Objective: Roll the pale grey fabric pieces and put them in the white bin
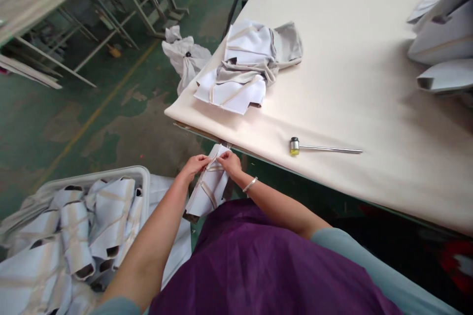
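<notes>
A white folded fabric piece with beige tape strips hangs between my hands, just off the table's near edge. My left hand pinches its upper left side. My right hand, with a bracelet at the wrist, pinches the same piece near its top, fingers pressed together. The two hands are close to each other over a strip of the beige tape. The piece's dark inner side shows at its lower end. What lies under my fingertips is too small to make out.
On the pale table lie a small hammer, a pile of white and grey pieces and blurred white pieces at right. A white bin of similar taped pieces stands at lower left. A tied white bag rests beyond the table corner.
</notes>
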Demonstrator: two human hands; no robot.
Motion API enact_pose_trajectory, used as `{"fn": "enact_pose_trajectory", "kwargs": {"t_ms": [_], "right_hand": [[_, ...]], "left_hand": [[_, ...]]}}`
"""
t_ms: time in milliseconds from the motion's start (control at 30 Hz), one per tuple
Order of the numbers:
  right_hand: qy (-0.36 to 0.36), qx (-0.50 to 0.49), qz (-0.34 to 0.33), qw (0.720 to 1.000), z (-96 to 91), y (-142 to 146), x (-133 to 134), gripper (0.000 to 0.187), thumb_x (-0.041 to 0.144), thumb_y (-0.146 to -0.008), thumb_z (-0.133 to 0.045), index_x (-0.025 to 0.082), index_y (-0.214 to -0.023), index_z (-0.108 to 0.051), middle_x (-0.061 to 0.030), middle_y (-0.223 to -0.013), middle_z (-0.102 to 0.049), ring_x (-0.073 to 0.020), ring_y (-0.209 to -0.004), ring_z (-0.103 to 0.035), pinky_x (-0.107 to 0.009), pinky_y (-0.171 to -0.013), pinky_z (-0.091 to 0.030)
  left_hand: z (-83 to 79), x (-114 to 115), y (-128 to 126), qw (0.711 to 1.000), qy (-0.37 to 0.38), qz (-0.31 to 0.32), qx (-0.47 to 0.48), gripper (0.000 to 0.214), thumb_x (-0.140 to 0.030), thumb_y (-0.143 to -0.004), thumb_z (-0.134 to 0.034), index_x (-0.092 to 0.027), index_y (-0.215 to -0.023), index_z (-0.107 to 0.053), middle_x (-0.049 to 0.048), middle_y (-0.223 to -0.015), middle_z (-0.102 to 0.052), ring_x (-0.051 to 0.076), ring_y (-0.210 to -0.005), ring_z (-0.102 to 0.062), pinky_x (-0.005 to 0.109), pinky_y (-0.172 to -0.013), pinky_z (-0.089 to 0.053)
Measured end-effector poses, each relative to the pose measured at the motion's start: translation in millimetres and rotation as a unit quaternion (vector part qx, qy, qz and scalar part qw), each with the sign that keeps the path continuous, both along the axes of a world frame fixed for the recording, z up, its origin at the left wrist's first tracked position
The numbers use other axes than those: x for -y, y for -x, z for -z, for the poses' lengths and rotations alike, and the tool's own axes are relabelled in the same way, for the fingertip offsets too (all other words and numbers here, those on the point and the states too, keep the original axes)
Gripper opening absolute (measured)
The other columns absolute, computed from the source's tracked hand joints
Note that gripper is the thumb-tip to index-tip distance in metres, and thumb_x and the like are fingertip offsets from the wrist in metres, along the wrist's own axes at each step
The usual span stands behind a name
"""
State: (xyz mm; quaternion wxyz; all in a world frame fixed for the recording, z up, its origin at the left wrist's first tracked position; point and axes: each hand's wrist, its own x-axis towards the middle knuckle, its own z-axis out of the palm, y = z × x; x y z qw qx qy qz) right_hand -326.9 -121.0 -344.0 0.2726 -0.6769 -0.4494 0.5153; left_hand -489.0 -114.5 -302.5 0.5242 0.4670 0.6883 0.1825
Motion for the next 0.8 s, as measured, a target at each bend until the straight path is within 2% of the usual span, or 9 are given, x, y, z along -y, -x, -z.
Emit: {"fn": "enact_pose_trajectory", "kwargs": {"t_ms": [67,133,233,300,467,600,700,800], "right_hand": [[0.006,0.007,0.010,1.000,0.2,1,0,0.017,0.038,-0.070,-0.067,0.022,-0.076,-0.066,0.0013,-0.074,-0.066,-0.0131,-0.064,-0.055,-0.024,-0.058,-0.036],[0.012,0.018,0.024,0.999,0.7,4,1,0.016,0.037,-0.070,-0.067,0.022,-0.076,-0.065,0.0016,-0.073,-0.065,-0.0136,-0.065,-0.055,-0.025,-0.058,-0.036],[0.000,0.015,0.047,0.999,4.6,9,3,0.011,0.032,-0.070,-0.064,0.022,-0.075,-0.064,0.0029,-0.071,-0.062,-0.0134,-0.065,-0.054,-0.025,-0.060,-0.036],[-0.031,-0.007,0.066,0.997,9.5,12,6,0.009,0.030,-0.072,-0.060,0.022,-0.075,-0.062,0.0042,-0.068,-0.058,-0.0128,-0.065,-0.053,-0.024,-0.061,-0.036],[-0.123,-0.051,0.101,0.986,21.7,14,17,0.012,0.026,-0.075,-0.049,0.022,-0.084,-0.055,0.0065,-0.065,-0.050,-0.0119,-0.060,-0.047,-0.024,-0.061,-0.036],[-0.142,-0.055,0.103,0.983,26.5,11,20,0.012,0.026,-0.074,-0.048,0.022,-0.086,-0.051,0.0066,-0.065,-0.048,-0.0120,-0.059,-0.045,-0.024,-0.062,-0.036],[-0.139,-0.065,0.095,0.984,27.4,9,19,0.013,0.027,-0.074,-0.049,0.021,-0.085,-0.051,0.0066,-0.065,-0.047,-0.0122,-0.060,-0.046,-0.024,-0.062,-0.037],[-0.139,-0.055,0.101,0.984,26.0,10,17,0.012,0.027,-0.073,-0.049,0.021,-0.083,-0.051,0.0067,-0.064,-0.047,-0.0120,-0.060,-0.045,-0.024,-0.062,-0.036]], "left_hand": [[3.8,-3,2,1.000,0.000,0.007,-0.021,0.036,-0.048,-0.065,-0.070,-0.015,-0.074,-0.061,-0.0028,-0.057,-0.051,0.009,-0.048,-0.040,0.023,-0.050,-0.029],[7.1,-7,0,0.992,-0.048,0.039,-0.110,0.025,-0.039,-0.068,-0.069,-0.016,-0.078,-0.062,-0.0003,-0.065,-0.057,0.012,-0.056,-0.048,0.025,-0.056,-0.036],[9.8,-10,-9,0.950,-0.143,0.099,-0.260,0.019,-0.032,-0.071,-0.068,-0.019,-0.084,-0.062,0.0038,-0.084,-0.063,0.017,-0.077,-0.058,0.027,-0.070,-0.042],[11.7,-12,-17,0.934,-0.160,0.110,-0.299,0.020,-0.036,-0.075,-0.066,-0.020,-0.085,-0.060,0.0054,-0.091,-0.062,0.019,-0.086,-0.059,0.028,-0.075,-0.043],[23.3,-29,-34,0.937,-0.110,0.069,-0.324,0.032,-0.048,-0.074,-0.066,-0.021,-0.084,-0.054,0.0060,-0.092,-0.059,0.019,-0.081,-0.058,0.028,-0.069,-0.042],[32.4,-45,-34,0.953,-0.099,0.067,-0.279,0.032,-0.051,-0.077,-0.061,-0.021,-0.081,-0.051,0.0027,-0.081,-0.058,0.017,-0.073,-0.056,0.028,-0.066,-0.040],[27.7,-43,-26,0.955,-0.144,0.100,-0.238,0.026,-0.041,-0.076,-0.065,-0.020,-0.085,-0.053,0.0021,-0.085,-0.059,0.016,-0.077,-0.056,0.027,-0.071,-0.042],[15.3,-30,-20,0.940,-0.192,0.125,-0.252,0.025,-0.032,-0.072,-0.070,-0.019,-0.089,-0.056,0.0041,-0.094,-0.058,0.017,-0.086,-0.057,0.027,-0.077,-0.043]]}}
